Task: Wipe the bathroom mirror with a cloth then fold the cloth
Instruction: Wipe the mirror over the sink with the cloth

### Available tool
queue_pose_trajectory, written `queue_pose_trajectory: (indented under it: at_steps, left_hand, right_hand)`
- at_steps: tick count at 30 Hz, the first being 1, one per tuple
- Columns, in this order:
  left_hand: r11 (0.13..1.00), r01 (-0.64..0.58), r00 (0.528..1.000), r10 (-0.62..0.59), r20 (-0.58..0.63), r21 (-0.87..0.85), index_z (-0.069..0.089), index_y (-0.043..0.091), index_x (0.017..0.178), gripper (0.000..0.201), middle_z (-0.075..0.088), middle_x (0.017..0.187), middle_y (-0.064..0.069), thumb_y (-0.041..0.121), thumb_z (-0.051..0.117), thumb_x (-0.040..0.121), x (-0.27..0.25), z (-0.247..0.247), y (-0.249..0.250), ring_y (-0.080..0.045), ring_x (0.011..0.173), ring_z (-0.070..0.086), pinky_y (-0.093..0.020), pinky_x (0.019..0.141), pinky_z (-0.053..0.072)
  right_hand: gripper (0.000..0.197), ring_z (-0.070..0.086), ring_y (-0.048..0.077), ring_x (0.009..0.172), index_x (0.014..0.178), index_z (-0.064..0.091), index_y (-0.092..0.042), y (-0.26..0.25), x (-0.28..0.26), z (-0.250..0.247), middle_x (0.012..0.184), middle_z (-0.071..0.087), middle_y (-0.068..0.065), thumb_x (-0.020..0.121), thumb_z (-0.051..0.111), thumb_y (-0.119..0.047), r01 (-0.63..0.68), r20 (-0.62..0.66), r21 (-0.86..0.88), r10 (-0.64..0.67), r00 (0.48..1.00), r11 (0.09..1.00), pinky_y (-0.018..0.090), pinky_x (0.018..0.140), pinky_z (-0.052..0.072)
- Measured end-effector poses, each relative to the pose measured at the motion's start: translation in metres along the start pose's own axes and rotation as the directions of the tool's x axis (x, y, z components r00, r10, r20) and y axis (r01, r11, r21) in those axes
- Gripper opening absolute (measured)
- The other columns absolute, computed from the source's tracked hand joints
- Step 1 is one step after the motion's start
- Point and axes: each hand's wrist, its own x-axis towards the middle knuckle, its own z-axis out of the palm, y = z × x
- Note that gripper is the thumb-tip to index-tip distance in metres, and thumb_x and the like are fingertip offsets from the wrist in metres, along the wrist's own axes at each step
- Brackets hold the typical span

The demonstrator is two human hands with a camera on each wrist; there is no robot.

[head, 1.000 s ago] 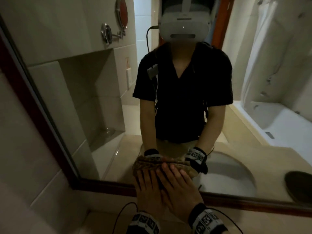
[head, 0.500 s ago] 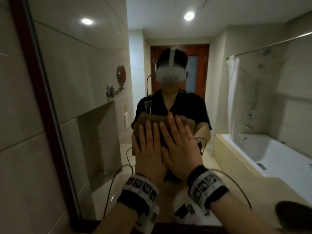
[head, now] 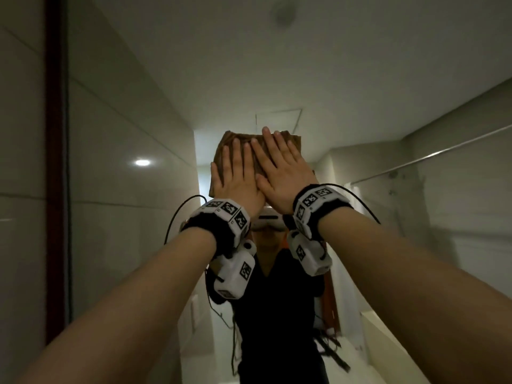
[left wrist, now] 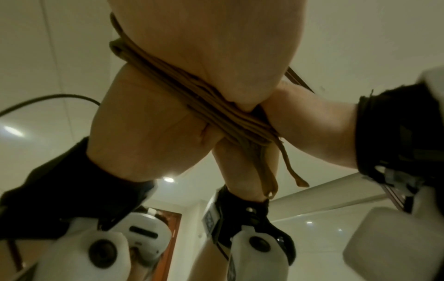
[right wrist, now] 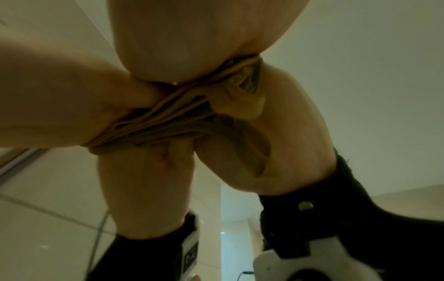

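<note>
A folded brown cloth lies flat against the mirror, high up and above the reflection of my head. My left hand and right hand press it to the glass side by side, fingers straight and pointing up, the right overlapping the left a little. In the left wrist view the left hand's palm bears on the cloth's layered edge. The right wrist view shows my right palm on the bunched cloth, with the reflected hands below. Most of the cloth is hidden under my hands.
The mirror's dark red-brown frame runs upright at the left, with tiled wall beyond it. Reflected in the glass are a person in a black top, a shower rail and a bathtub edge. Cables hang from both wristbands.
Both hands have slid the cloth up the mirror, from its bottom edge to above head height. The head view has tilted up with them.
</note>
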Motion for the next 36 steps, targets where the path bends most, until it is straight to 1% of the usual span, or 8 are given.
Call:
queue_pose_trajectory:
  at_steps: [4,10,12,16,19,27,32,36]
  left_hand:
    - [0.999,-0.031,0.999,0.031,0.029,0.019,-0.027,0.018,0.151,0.09,-0.034,0.158,-0.002,0.051,0.036,0.096,0.023,-0.02,0.004,-0.022,0.146,-0.03,-0.046,0.114,-0.021]
    - [0.999,-0.031,0.998,0.03,0.053,0.029,-0.027,0.017,0.151,0.096,-0.034,0.158,-0.002,0.055,0.038,0.091,0.027,-0.028,0.007,-0.023,0.146,-0.03,-0.049,0.118,-0.017]
    - [0.999,-0.039,0.998,0.038,0.046,0.028,-0.026,0.018,0.152,0.093,-0.035,0.158,-0.001,0.053,0.036,0.093,0.028,-0.026,0.008,-0.022,0.146,-0.031,-0.048,0.118,-0.017]
    - [0.999,-0.041,0.999,0.041,-0.003,0.012,-0.024,0.02,0.153,0.077,-0.033,0.159,0.001,0.046,0.027,0.101,0.032,-0.02,0.005,-0.02,0.146,-0.03,-0.046,0.116,-0.019]
    - [0.999,-0.043,0.999,0.043,0.002,0.02,-0.023,0.02,0.153,0.077,-0.032,0.159,0.001,0.045,0.027,0.1,0.031,-0.019,0.004,-0.021,0.146,-0.028,-0.047,0.116,-0.019]
    - [0.998,-0.055,0.998,0.056,-0.014,0.041,-0.02,0.02,0.154,0.077,-0.026,0.162,0.001,0.044,0.029,0.099,0.021,-0.016,0.005,-0.021,0.148,-0.024,-0.048,0.118,-0.016]
    - [0.997,-0.065,0.998,0.065,-0.01,0.048,-0.019,0.018,0.154,0.084,-0.024,0.162,-0.002,0.049,0.033,0.096,0.004,-0.004,0.005,-0.024,0.149,-0.022,-0.05,0.119,-0.015]
    - [0.997,-0.051,0.998,0.054,-0.045,0.065,-0.017,0.018,0.154,0.081,-0.021,0.163,-0.003,0.047,0.033,0.097,-0.015,0.014,0.007,-0.025,0.15,-0.019,-0.049,0.118,-0.014]
  right_hand:
    - [0.064,-0.015,0.021,0.147,0.154,-0.006,-0.022,0.007,0.021,-0.008,0.16,-0.018,0.005,0.099,0.016,-0.046,-0.033,-0.023,0.028,0.034,0.999,0.999,0.039,0.12,-0.008]
    - [0.063,-0.013,0.022,0.148,0.154,-0.005,-0.022,0.009,0.028,-0.008,0.16,-0.017,0.006,0.099,0.018,-0.044,-0.027,-0.063,0.025,0.028,0.998,0.999,0.039,0.12,-0.007]
    - [0.063,-0.014,0.021,0.147,0.154,-0.006,-0.022,0.011,0.029,-0.007,0.16,-0.018,0.005,0.099,0.017,-0.044,-0.023,-0.068,0.031,0.025,0.997,0.999,0.039,0.12,-0.007]
    - [0.064,-0.015,0.022,0.147,0.154,-0.007,-0.022,0.01,0.029,-0.005,0.159,-0.019,0.006,0.098,0.016,-0.044,-0.036,-0.069,0.028,0.038,0.997,0.999,0.04,0.12,-0.006]
    - [0.064,-0.014,0.023,0.147,0.154,-0.006,-0.021,0.008,0.028,-0.005,0.16,-0.018,0.007,0.098,0.017,-0.043,-0.042,-0.063,0.026,0.044,0.997,0.999,0.041,0.12,-0.004]
    - [0.065,-0.01,0.025,0.148,0.155,-0.002,-0.019,0.005,0.019,0.001,0.161,-0.013,0.009,0.098,0.019,-0.043,-0.056,-0.077,0.011,0.057,0.995,0.998,0.041,0.12,-0.004]
    - [0.065,-0.009,0.027,0.148,0.155,-0.001,-0.018,0.002,0.0,0.007,0.161,-0.011,0.01,0.098,0.018,-0.043,-0.035,-0.062,0.008,0.036,0.997,0.999,0.043,0.12,-0.002]
    - [0.065,-0.006,0.028,0.148,0.155,0.002,-0.017,-0.003,-0.02,0.014,0.161,-0.007,0.012,0.098,0.019,-0.044,-0.018,-0.064,0.011,0.018,0.998,1.0,0.043,0.12,-0.002]
